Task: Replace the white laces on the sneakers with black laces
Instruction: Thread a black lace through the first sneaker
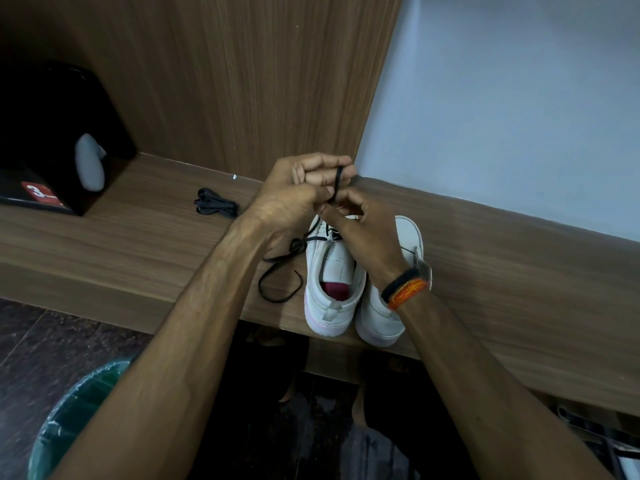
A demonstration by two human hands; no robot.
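Note:
Two white sneakers stand side by side on a wooden shelf (138,244), heels toward me. The left sneaker (330,282) has a black lace (277,275) threaded near its toe, and the lace's free end trails in a loop on the shelf to the left. My left hand (294,195) and my right hand (360,230) meet above the left sneaker's toe. Both pinch a raised loop of the black lace (338,181). The right sneaker (391,306) lies partly hidden under my right wrist. A second bundled black lace (216,204) lies on the shelf further left.
A black box (52,140) with a red label and a grey object against it stands at the shelf's far left. A wooden panel and a pale wall rise behind. A green bin (79,410) lined with plastic sits on the dark floor at lower left.

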